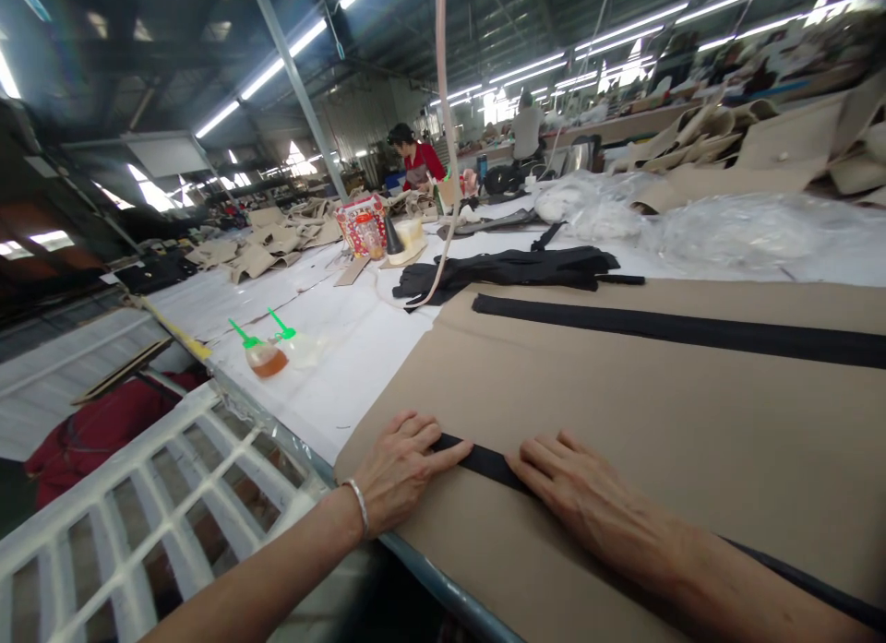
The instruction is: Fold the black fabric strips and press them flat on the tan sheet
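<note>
Pressing a black strip [490, 465], apparently to keep it straight, on the tan sheet [643, 403] beneath: left grip [398, 470] spread, right grip [578, 486] curled (whether pinching, I cannot tell).

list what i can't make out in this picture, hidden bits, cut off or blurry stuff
Head view throughout:
Near black strip: left end covered by the left hand; a stretch further right hidden by the right hand and right forearm.
Far black strip: right end cut off by the right edge.
Brown sheet: cut off by the right and bottom edges.
Person in red: too small to tell what they handle.
</note>
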